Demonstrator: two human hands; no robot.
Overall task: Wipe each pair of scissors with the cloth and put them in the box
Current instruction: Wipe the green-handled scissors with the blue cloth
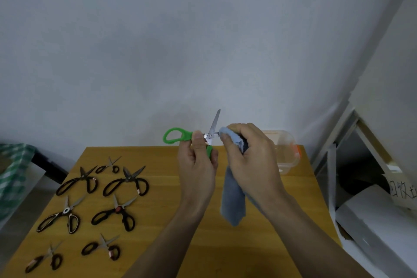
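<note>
**Kid:** What is that left hand (197, 165) doing?

**Me:** It pinches the green scissors (180, 136) by one handle. The blades are spread open. Just beside it, the right hand (250, 156) squeezes the blue cloth (233, 196) around one blade.

**Kid:** So it's wiping?

**Me:** Yes, I think so. Next comes the other blade, slowly, because it's sharp. The clear box (287, 153) waits just past the right hand. Seven black scissors (112, 212) lie off to the left

Plain room, likely home or storage corner: wooden table (259, 253) against bare grey wall (180, 40); white shelving (352, 133) and hand-lettered paper sign (404, 192) at right.
</note>
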